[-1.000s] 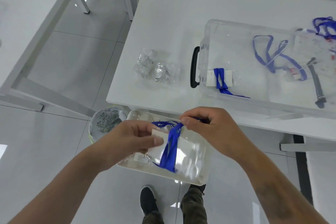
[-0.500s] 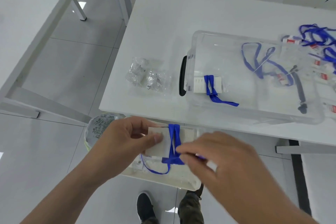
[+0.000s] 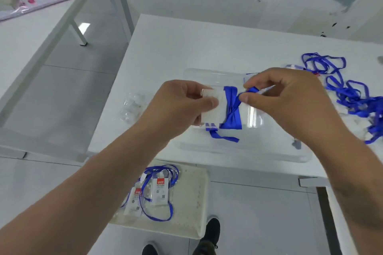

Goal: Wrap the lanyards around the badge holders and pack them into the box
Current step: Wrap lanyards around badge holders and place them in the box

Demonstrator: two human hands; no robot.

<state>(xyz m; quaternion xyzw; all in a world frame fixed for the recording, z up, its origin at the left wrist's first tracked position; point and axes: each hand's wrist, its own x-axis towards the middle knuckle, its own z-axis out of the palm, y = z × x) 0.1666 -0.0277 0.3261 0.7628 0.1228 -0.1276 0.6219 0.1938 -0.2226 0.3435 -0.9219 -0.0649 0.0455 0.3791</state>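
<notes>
My left hand (image 3: 182, 105) grips the left end of a clear badge holder (image 3: 213, 107) with a white card inside, held above the clear plastic box (image 3: 248, 151) on the white table. A blue lanyard (image 3: 232, 109) is wound around the holder's middle. My right hand (image 3: 286, 97) pinches the lanyard's free end just right of the windings. Beneath the held holder, inside the box, lies another wrapped holder whose blue tail (image 3: 223, 136) shows.
A tangle of blue lanyards with holders (image 3: 352, 93) lies on the table at the right. A cream tray (image 3: 186, 203) below the table edge holds two badge holders with lanyards (image 3: 153, 192). A small clear bag (image 3: 130, 105) sits at the left of the table.
Both hands have risen from over the tray to above the box. The right hand has come from the holder's lower side to pinch the lanyard end at its upper right.
</notes>
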